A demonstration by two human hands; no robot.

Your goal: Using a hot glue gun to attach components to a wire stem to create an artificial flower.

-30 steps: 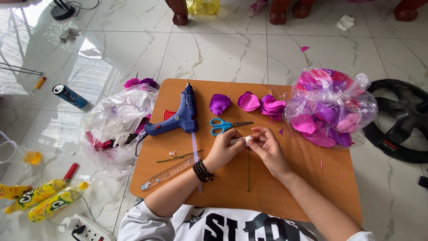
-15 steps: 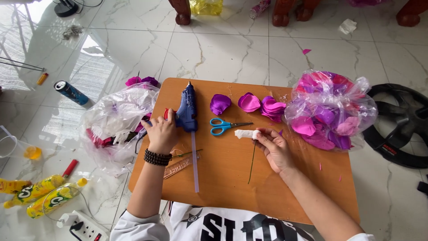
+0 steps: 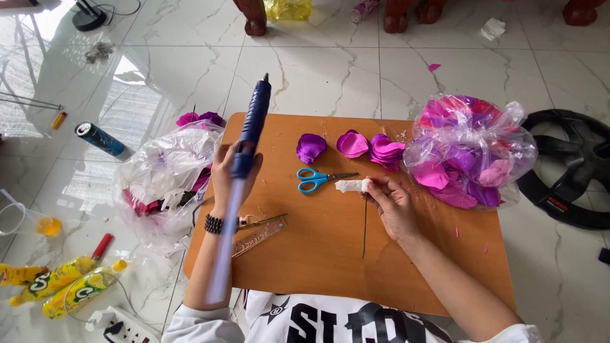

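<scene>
surface (image 3: 330, 267): a low wooden board on the marble floor; it carries everything below and is bare in front of both hands.
right bag (image 3: 470, 149): clear plastic, full of pink and purple petals, just beyond the right grip and off to its right side.
left bag (image 3: 162, 174): clear plastic with darker scraps inside, hanging off the surface edge, outside the left grip.
glue gun (image 3: 253, 124): blue; a second ago it lay flat on the surface, half a second ago the left hand reached it, and now it is lifted clear, nozzle pointing away from the person, its glue stick trailing back along the forearm.
left hand (image 3: 230, 174): grip clenched round the gun's handle, raised above the surface.
right hand (image 3: 394, 206): grip pinching the white bud (image 3: 351, 185) at the top of a thin green stem (image 3: 365, 228); bud and stem rest on the surface, the stem running back toward the person beside the palm.
scissors (image 3: 314, 179): blue-handled, lying between the two grips, just left of the bud.
loose petals (image 3: 368, 145): three purple-pink ones in a row, beyond the scissors and bud.
ruler (image 3: 257, 236): clear, just behind the left wrist.
change: a second ago both hands worked the bud together; now only the right steadies it while the left brings the gun up, so gluing looks to be the step in hand, with the nozzle well apart from the bud.
</scene>
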